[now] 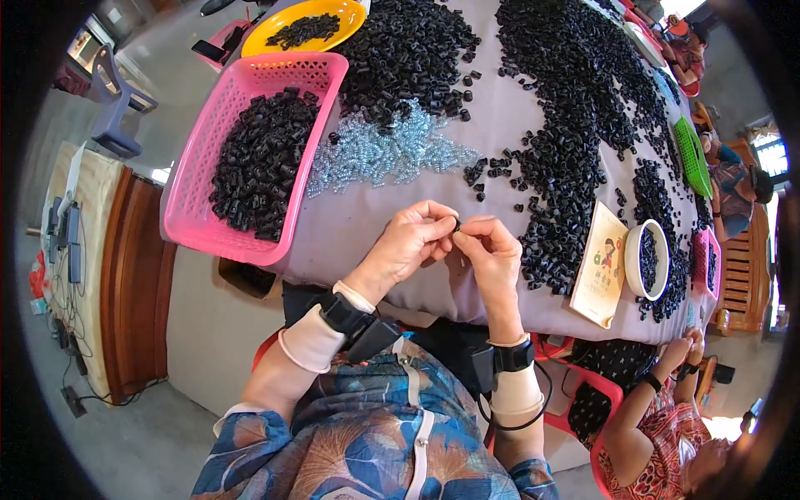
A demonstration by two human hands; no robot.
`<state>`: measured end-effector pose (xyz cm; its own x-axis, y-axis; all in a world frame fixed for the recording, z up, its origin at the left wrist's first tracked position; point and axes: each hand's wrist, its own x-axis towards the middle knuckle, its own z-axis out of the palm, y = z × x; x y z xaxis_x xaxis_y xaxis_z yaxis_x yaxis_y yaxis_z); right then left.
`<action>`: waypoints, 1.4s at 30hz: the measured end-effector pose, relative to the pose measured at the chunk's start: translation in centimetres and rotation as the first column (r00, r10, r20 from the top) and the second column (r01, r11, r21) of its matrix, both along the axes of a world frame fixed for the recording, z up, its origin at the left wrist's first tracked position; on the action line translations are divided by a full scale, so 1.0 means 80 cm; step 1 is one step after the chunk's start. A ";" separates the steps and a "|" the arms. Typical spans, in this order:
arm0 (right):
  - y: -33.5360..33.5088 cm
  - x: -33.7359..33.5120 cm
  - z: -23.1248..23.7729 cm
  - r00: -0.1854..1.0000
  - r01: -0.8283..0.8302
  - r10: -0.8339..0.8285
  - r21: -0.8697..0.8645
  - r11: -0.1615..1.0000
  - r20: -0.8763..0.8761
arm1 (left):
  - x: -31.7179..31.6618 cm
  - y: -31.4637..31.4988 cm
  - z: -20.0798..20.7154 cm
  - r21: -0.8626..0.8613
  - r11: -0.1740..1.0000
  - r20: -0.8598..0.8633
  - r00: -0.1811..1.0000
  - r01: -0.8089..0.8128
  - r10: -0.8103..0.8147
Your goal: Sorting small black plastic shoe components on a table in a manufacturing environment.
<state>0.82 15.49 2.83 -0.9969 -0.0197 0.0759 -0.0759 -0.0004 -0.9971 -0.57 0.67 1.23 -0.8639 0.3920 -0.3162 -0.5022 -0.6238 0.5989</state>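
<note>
Patterned blue shirt (358,454), small black piece (457,225)

Left hand (410,239) and right hand (493,257) are meeting, fingertips pinching the piece above the grey cloth (346,218); likely light, stiff and slippery, it is favouring a grip around its sides.

A grey-blue chair (117,137) is standing near a wooden cabinet (137,292), an illustrated booklet (598,271) is lying cover up, and a slatted bench (744,271) is standing at right.
</note>
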 end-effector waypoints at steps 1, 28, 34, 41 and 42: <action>0.001 0.000 -0.001 1.000 -0.002 0.002 0.001 1.000 0.000 | 0.000 0.001 0.000 0.001 1.000 0.000 1.000 -0.002 0.002; 0.001 -0.002 -0.004 0.998 0.004 -0.004 0.003 1.000 0.066 | -0.001 0.000 -0.007 0.047 0.999 0.026 1.000 0.001 -0.002; 0.004 -0.005 -0.001 0.993 -0.045 0.043 0.015 0.999 0.113 | 0.000 0.000 -0.003 -0.002 1.000 0.009 1.000 0.006 -0.006; 0.000 -0.001 -0.009 0.999 -0.017 0.015 0.032 0.999 0.052 | 0.000 0.000 -0.010 0.034 0.999 0.024 1.000 -0.017 0.016; 0.001 -0.001 -0.009 1.000 -0.002 0.001 0.039 0.999 0.019 | 0.000 0.001 -0.010 0.046 0.999 0.026 1.000 -0.011 0.010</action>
